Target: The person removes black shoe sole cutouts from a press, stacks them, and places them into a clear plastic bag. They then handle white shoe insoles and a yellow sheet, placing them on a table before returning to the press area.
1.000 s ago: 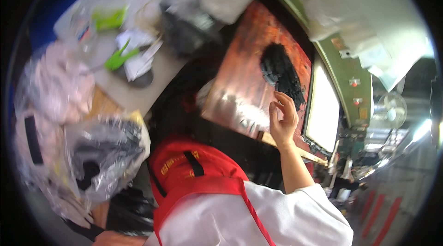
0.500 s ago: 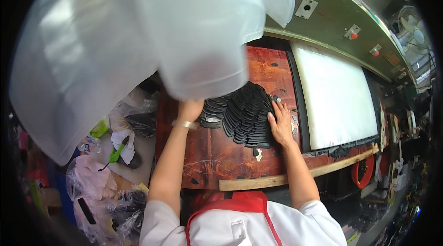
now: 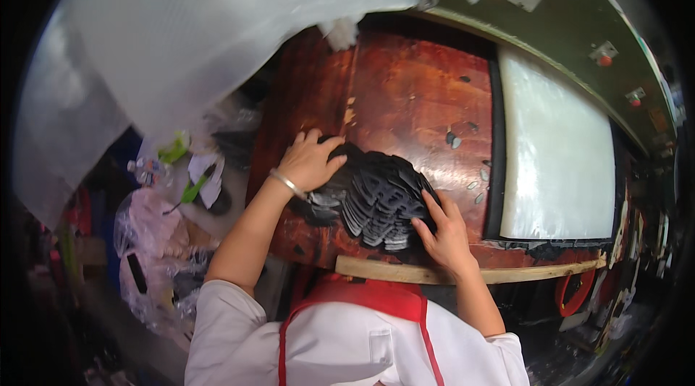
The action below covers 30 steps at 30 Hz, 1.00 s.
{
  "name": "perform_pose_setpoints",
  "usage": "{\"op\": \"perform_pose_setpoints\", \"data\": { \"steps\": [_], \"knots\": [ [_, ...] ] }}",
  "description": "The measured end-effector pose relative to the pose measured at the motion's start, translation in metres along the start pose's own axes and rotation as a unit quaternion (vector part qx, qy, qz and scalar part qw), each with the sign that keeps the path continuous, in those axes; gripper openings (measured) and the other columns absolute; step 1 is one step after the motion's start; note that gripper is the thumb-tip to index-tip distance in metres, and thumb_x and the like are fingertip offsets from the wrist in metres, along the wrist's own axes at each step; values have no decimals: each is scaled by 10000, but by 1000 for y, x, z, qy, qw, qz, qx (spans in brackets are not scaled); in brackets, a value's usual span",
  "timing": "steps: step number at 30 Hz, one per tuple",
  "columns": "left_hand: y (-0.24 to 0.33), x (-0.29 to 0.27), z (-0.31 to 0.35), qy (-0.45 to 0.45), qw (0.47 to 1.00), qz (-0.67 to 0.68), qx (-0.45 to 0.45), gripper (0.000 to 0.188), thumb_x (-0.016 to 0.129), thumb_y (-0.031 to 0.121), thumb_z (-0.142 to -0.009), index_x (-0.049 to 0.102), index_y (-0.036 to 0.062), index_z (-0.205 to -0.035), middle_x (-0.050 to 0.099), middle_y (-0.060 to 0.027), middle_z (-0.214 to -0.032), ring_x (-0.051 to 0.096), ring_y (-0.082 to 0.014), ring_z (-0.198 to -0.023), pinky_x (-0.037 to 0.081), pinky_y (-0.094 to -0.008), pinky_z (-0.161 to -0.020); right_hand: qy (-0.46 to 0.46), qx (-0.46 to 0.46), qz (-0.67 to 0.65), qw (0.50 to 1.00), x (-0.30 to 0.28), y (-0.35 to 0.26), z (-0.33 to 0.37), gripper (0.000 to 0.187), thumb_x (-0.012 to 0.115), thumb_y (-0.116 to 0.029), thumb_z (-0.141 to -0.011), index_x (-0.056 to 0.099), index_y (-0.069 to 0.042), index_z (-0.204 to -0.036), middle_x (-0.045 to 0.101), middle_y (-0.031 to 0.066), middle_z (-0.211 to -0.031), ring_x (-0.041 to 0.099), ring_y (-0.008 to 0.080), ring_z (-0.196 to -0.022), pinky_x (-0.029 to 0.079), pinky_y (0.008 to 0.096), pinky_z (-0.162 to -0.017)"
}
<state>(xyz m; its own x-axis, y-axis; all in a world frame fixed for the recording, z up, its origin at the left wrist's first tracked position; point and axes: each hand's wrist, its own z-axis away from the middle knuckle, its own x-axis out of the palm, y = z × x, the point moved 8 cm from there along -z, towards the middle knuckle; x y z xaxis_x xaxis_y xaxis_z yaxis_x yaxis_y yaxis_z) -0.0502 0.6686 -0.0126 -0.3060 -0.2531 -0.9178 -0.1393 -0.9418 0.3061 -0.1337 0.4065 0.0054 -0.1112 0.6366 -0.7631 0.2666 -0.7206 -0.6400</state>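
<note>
A heap of thin, flat black pieces (image 3: pixel 387 194), overlapping in rows, lies on the reddish-brown wooden worktop (image 3: pixel 405 111). My left hand (image 3: pixel 310 162), with a metal bangle (image 3: pixel 288 183) at the wrist, rests at the heap's left end, its fingers spread. At the right edge of the heap, my right hand (image 3: pixel 445 234) is open, fingers stretched out against the black pieces. Both hands appear to press on the heap's sides without gripping anything. Several small dark and grey scraps (image 3: pixel 453 140) are scattered on the worktop to the right.
A thick white slab (image 3: pixel 557 147) lies to the right, beside a green machine panel (image 3: pixel 521 24) with red buttons. Translucent plastic sheeting (image 3: pixel 217 17) hangs at the upper left. A wooden strip (image 3: pixel 463 274) edges the front. Plastic bags (image 3: pixel 156 241) are piled at left.
The plastic sheet has lifted off my left hand and the far worktop. The heap sits nearer the front edge and looks more compact, with both hands still at its sides.
</note>
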Motion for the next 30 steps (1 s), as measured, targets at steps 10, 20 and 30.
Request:
{"op": "perform_pose_setpoints", "data": {
  "steps": [10, 20, 30],
  "knots": [
    [-52, 22, 109, 35, 980, 179, -80, 542, 623, 403, -865, 570, -3, -1220, 575, -205, -1099, 528, -357, -1024, 421, -416, -933, -263, 83, 1, 961, 29, -7, -17, 367, 593, -273, -912, 592, 45, -1095, 635, 282, -848, 626, 433, -834, 480, 438, -744],
    [-53, 55, 179, 95, 931, 319, -150, 742, 735, 430, -747, 451, 28, -1302, 534, -230, -1187, 540, -376, -1112, 439, -415, -948, -335, 128, -136, 923, 40, -3, -9, 530, 769, -90, -693, 580, 81, -1158, 661, 144, -1041, 628, 204, -941, 514, 342, -820],
    [-35, 71, 198, 180, 939, 285, -70, 717, 717, 455, -660, 508, -61, -1112, 500, -217, -1094, 432, -369, -1090, 391, -436, -938, -405, 173, -148, 886, 42, 11, 11, 741, 808, -29, -680, 428, 33, -1313, 546, 163, -1209, 541, 234, -1055, 480, 349, -859]
  ]
}}
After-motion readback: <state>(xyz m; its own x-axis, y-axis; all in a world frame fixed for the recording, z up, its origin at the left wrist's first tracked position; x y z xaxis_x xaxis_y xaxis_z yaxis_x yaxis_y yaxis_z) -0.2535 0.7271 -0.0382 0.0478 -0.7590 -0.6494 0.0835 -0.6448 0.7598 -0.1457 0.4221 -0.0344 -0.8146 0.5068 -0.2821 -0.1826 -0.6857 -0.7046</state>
